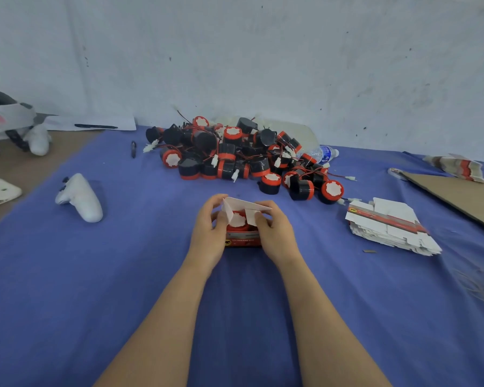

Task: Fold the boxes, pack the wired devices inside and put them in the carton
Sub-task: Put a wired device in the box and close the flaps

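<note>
I hold one box (243,241) with one device (237,220) inside.
My left hand (211,233) and right hand (274,233) both pinch its top; I cannot count the tangled pile (235,152).

A white controller (80,198), pen (133,149) and water bottle (323,154) lie on the blue cloth (151,275).

The box (243,239) I hold is thin card, printed red and faintly glossy outside, plain white and matt inside the flaps. The device (237,220) in it is red plastic with a matt white face. The pile of devices (235,155) beyond is black and red plastic with a slight sheen. The blue cloth (123,275) under everything is matt and soft-looking. The stack of flat boxes (389,227) is the same card, the carton flap (458,196) is dull brown cardboard, and the controller (80,198) is smooth white plastic.
</note>
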{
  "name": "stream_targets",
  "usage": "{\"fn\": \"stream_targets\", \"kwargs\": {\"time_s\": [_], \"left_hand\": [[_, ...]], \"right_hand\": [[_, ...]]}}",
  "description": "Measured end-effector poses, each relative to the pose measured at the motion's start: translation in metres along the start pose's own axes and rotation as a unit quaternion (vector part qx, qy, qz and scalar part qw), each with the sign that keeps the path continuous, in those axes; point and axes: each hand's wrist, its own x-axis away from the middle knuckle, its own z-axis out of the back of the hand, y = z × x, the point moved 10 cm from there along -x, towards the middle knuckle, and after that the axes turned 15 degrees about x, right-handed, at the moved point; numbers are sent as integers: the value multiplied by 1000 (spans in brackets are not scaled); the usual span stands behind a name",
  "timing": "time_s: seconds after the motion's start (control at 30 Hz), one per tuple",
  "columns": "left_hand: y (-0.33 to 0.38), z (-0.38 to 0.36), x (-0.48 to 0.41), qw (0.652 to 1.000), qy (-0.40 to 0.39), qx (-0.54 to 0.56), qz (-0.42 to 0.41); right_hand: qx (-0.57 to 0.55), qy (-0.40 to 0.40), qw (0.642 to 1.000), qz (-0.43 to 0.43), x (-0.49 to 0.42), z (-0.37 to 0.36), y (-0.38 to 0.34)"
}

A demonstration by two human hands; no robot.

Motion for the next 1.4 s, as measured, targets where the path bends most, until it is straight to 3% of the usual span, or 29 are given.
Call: {"fn": "stream_targets", "kwargs": {"time_s": [0.2, 0.43, 0.77, 0.87, 0.93, 1.07, 1.2, 1.27, 1.33, 1.4], "left_hand": [[-14, 0, 0, 998, 8, 32, 50], [-13, -10, -2, 999, -26, -2, 42], [13, 9, -2, 977, 88, -173, -87], [27, -6, 4, 945, 67, -283, -149], [28, -10, 5, 941, 36, -299, -154], [12, -18, 2, 979, -67, -184, -60], [7, -35, 9, 982, -138, -123, -31], [1, -37, 8, 964, -150, -213, -50], [-2, -35, 7, 907, -142, -386, -91], [-2, -30, 5, 862, -124, -478, -114]], "right_hand": [[-43, 1, 998, -43, -1, -5, 7], [-83, -16, 992, -92, -3, -3, 18], [-67, -61, 995, -34, 4, -6, 6], [-95, -34, 995, -7, 5, -2, -2], [-114, -7, 994, 0, 6, 4, -3], [-142, 46, 988, -36, 7, 19, 9], [-61, 81, 994, -49, 8, 26, 13], [-27, 41, 998, -40, 9, 25, 12], [-13, -44, 999, -7, 12, 21, 11], [-28, -134, 990, 24, 19, 15, 12]]}}
